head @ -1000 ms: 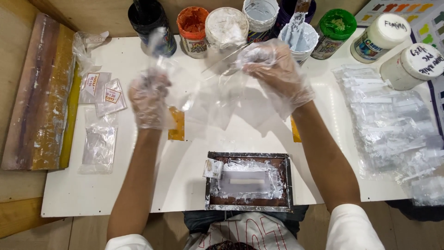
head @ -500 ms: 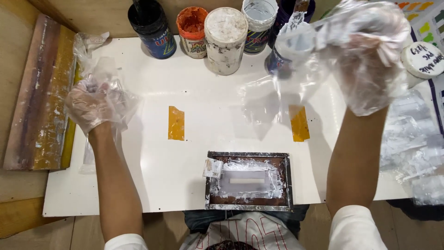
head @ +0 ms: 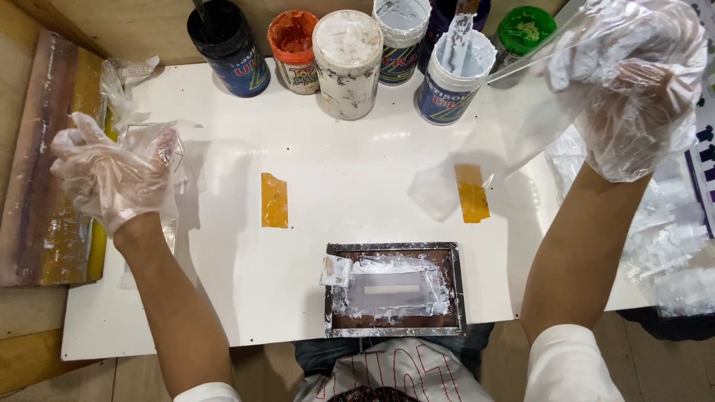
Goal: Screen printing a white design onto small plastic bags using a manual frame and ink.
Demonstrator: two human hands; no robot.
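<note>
Overhead, two gloved hands work clear plastic film above a white table point(head: 223, 298).

At far left the left hand point(head: 112, 179) spreads wide, fingers splayed over small clear bags point(head: 145, 141). Along the back stand paint jars: black point(head: 223, 45), orange point(head: 293, 48), white point(head: 348, 59), pale blue point(head: 462, 74), green point(head: 525, 33). At right the right hand point(head: 633, 112) grips a thin plastic sheet point(head: 514, 126), raised off the table; it looks light, limp and slippery, best pinched at an edge.
</note>
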